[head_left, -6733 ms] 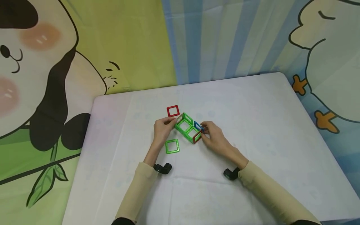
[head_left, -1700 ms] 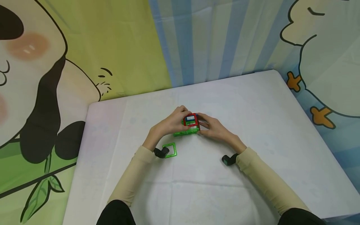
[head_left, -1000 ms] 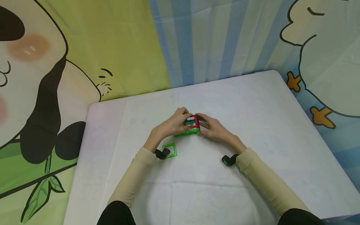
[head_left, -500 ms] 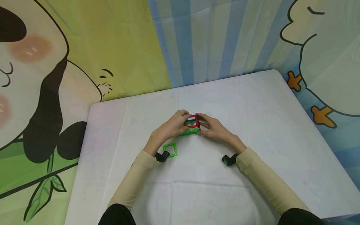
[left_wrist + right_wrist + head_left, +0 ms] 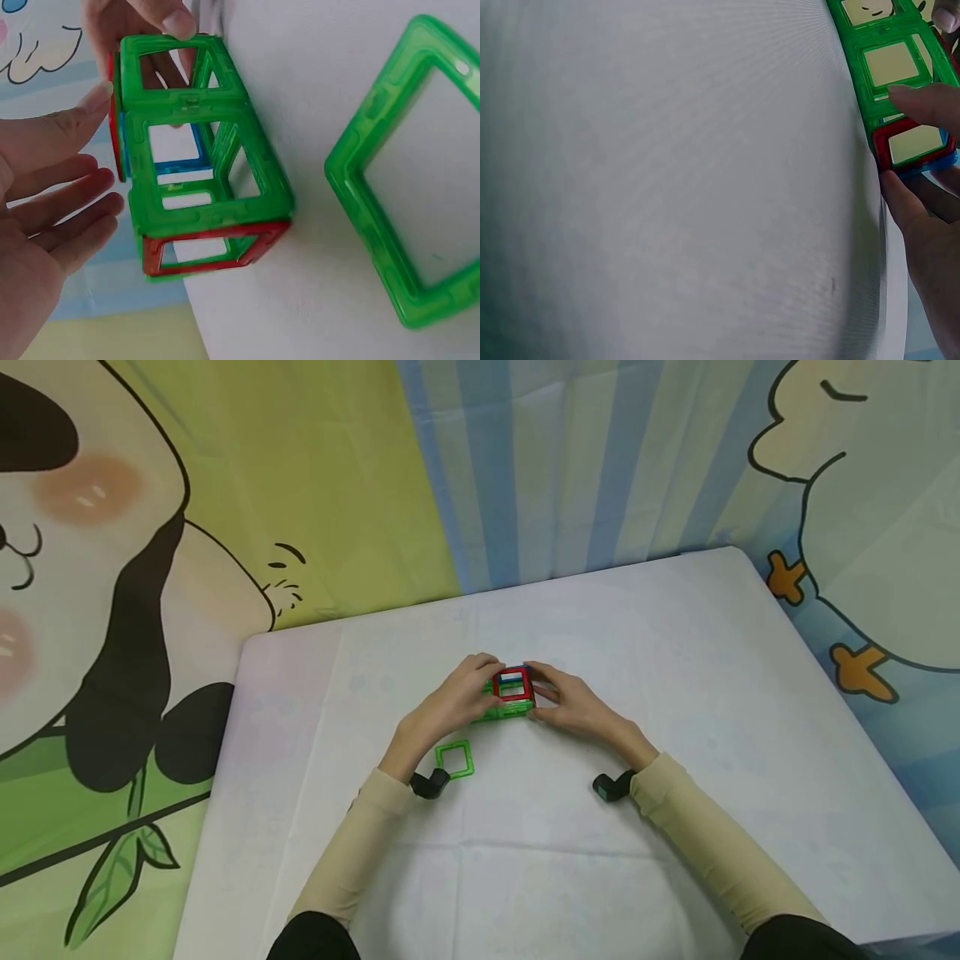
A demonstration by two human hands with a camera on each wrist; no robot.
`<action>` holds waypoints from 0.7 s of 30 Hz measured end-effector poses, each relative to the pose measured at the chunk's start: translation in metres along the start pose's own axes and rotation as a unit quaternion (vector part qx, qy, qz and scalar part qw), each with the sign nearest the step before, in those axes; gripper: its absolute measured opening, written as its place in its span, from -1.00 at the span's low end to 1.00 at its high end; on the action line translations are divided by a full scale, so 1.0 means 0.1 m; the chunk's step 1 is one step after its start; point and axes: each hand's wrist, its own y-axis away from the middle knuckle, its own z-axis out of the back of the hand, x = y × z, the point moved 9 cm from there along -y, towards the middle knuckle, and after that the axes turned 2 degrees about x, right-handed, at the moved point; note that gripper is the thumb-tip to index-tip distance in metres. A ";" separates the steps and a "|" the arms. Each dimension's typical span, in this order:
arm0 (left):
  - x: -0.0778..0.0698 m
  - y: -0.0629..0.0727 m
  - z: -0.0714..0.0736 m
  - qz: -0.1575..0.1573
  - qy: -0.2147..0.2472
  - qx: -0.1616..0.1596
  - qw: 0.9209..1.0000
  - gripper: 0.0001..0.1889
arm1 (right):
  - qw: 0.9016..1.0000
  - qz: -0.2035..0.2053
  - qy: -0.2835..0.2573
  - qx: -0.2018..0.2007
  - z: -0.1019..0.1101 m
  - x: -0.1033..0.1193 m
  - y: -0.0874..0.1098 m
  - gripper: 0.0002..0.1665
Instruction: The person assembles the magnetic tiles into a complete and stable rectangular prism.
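A box-like structure of magnetic tiles, mostly green with red and blue squares, stands between both hands on the table. A red square magnetic tile lies over the top of its right half. My right hand grips the right end of the structure, its thumb against a green side and another finger by the red end tile. At the left, my left hand has a fingertip right at the red top tile's edge, its other fingers extended and apart from the structure.
A loose green square magnetic tile lies flat on the white-covered table, beside the left wrist camera. Printed cartoon curtains stand behind the table's far edge.
The red tile that lay on the table is now on top of the structure, which has turned. Over the last second the left hand shifts slightly left, uncovering more of it. The right hand stays put.
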 end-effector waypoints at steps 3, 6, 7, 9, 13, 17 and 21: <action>0.04 0.12 0.05 0.011 -0.005 -0.017 1.000 -0.39 | 1.000 -0.005 0.002 0.001 -0.01 0.00 0.00 -0.01; 0.08 0.27 0.08 0.026 -0.009 -0.026 0.999 -0.34 | 1.000 -0.015 0.002 0.001 -0.01 -0.01 0.00 0.00; 0.09 0.32 0.08 0.030 -0.010 -0.028 0.999 -0.33 | 1.000 -0.017 0.002 0.002 -0.01 -0.01 0.00 0.00; 0.10 0.41 0.10 0.035 -0.012 -0.034 0.999 -0.31 | 1.000 -0.020 0.002 0.001 -0.01 0.00 0.01 -0.01; 0.12 0.56 0.14 0.048 -0.003 -0.052 0.997 -0.29 | 1.000 -0.015 0.001 0.002 0.00 -0.01 0.01 -0.02; 0.13 0.70 0.13 0.062 0.019 -0.057 0.996 -0.35 | 1.000 -0.011 -0.001 0.003 0.00 -0.01 0.01 -0.02; 0.14 0.82 0.07 0.068 0.034 -0.047 0.996 -0.42 | 1.000 -0.008 -0.003 0.002 -0.01 0.02 0.01 -0.02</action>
